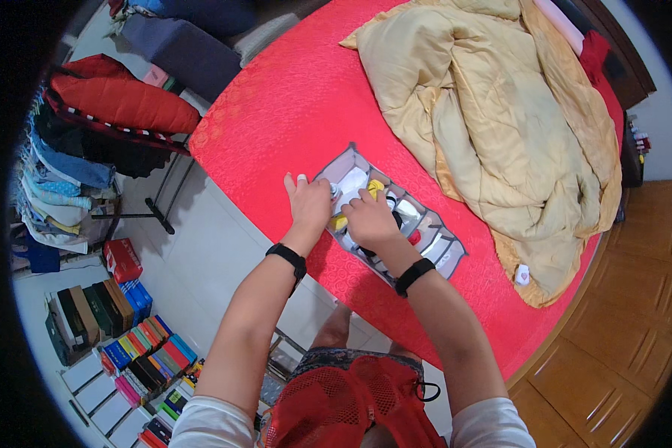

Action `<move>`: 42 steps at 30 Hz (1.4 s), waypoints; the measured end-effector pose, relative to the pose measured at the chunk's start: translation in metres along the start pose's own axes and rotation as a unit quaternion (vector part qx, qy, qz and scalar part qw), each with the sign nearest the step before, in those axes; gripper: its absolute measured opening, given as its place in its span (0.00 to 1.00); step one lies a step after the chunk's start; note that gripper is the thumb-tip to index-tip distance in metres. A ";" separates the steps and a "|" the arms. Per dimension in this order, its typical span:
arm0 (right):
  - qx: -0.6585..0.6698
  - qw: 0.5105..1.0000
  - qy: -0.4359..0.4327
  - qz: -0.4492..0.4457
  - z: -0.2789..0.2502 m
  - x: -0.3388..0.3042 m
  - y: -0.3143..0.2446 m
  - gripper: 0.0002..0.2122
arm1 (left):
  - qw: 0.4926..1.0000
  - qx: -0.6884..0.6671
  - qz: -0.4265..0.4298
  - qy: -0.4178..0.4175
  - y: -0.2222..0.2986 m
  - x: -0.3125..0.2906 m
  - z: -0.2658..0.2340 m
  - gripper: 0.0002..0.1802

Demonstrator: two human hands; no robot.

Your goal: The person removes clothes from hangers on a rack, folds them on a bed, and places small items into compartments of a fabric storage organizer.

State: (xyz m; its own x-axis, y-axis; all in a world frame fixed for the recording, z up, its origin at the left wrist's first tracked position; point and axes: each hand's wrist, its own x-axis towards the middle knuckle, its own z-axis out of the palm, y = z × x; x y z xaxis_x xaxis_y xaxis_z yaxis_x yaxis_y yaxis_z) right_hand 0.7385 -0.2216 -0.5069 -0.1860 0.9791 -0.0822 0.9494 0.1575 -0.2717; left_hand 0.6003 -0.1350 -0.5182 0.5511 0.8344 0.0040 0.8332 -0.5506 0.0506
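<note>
On the red bed cover lies a grey fabric organizer (449,254) divided into several compartments. Rolled or folded cloth pieces that look like socks fill it, among them a white one (352,181), a yellow one (375,187) and a red one (414,237). My left hand (309,203) is at the organizer's left side, fingers apart, its inner side close to the white cloth. Over the left compartments, my right hand (371,219) reaches down with spread fingers touching the contents. What lies under its palm is hidden. Each wrist wears a black band.
A crumpled pale yellow quilt (485,112) covers the bed's far right, with a small white item (522,275) on its near corner. At left stand a clothes rack (157,213) with a red padded jacket (123,97) and a shelf of books and boxes (145,358). Brown wooden panels (612,328) border the right.
</note>
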 end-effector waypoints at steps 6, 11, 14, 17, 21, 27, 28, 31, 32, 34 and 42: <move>0.019 0.999 -0.034 0.021 0.002 -0.004 -0.002 0.11 | 0.997 0.031 -0.030 -0.069 0.005 0.008 0.017 0.06; 0.022 0.997 -0.059 0.038 0.003 -0.004 -0.002 0.13 | 0.994 0.062 -0.024 -0.092 0.007 0.010 0.025 0.07; 0.026 0.996 -0.075 0.042 -0.003 -0.003 -0.006 0.13 | 0.992 0.081 -0.009 -0.099 0.006 0.009 0.025 0.07; 0.025 0.996 -0.076 0.040 -0.004 -0.003 -0.007 0.13 | 0.991 0.094 -0.007 -0.098 0.007 0.009 0.028 0.07; 0.036 0.997 -0.059 0.038 -0.001 -0.006 -0.009 0.13 | 0.989 0.100 0.014 -0.104 0.005 0.006 0.026 0.08; 0.072 0.988 0.139 0.004 -0.003 -0.031 0.019 0.11 | 0.990 0.045 0.030 -0.134 0.009 -0.007 0.004 0.10; 0.070 0.988 0.140 0.007 -0.012 -0.037 0.027 0.11 | 0.994 0.018 0.025 -0.102 0.010 -0.014 0.004 0.10; 0.120 0.950 0.258 0.129 -0.040 -0.071 0.070 0.12 | 0.999 -0.001 0.025 -0.026 0.017 -0.036 -0.003 0.14; 0.111 0.950 0.255 0.139 -0.043 -0.089 0.092 0.12 | 1.000 -0.022 0.018 -0.006 0.023 -0.042 -0.005 0.15; 0.130 0.886 0.345 0.280 -0.042 -0.135 0.142 0.14 | 0.999 -0.036 -0.007 0.024 0.042 -0.054 -0.013 0.20; 0.027 0.784 0.215 0.582 0.005 -0.347 0.253 0.22 | 0.984 -0.169 0.017 0.048 0.153 -0.090 -0.020 0.23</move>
State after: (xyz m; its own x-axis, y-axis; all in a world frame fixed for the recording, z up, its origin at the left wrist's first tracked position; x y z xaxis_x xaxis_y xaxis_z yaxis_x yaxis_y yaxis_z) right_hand 1.0419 -0.5218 -0.5521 0.9117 0.4102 0.0233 0.3985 -0.8690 -0.2935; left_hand 0.6771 -0.2941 -0.4908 0.5589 0.8226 0.1046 0.7430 -0.5528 0.3773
